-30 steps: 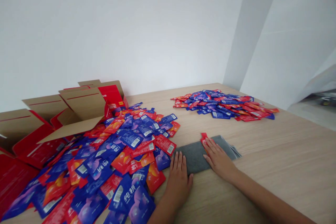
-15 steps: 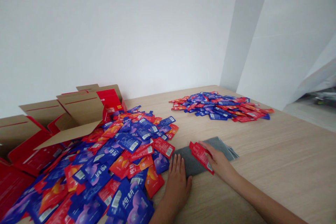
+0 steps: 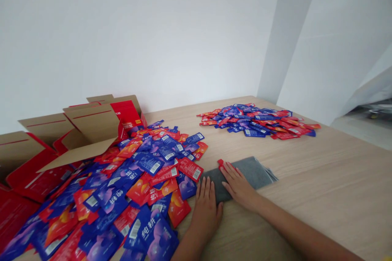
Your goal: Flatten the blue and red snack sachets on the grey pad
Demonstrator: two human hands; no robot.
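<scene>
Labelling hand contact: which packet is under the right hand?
The red packet on the grey fabric, mostly covered by the right hand; the rest lie in the left pile or far pile.

Looking like a packing workspace, exact premises unclear: open cartons (image 3: pixel 92 125) are standing at 9 o'clock, a sachet heap (image 3: pixel 132 174) is lying at 8, second pile (image 3: pixel 257 121) at 3; wood-grain desk (image 3: pixel 324 171) is carrying everything, plain white wall (image 3: pixel 190 36) is rising at 12.
</scene>
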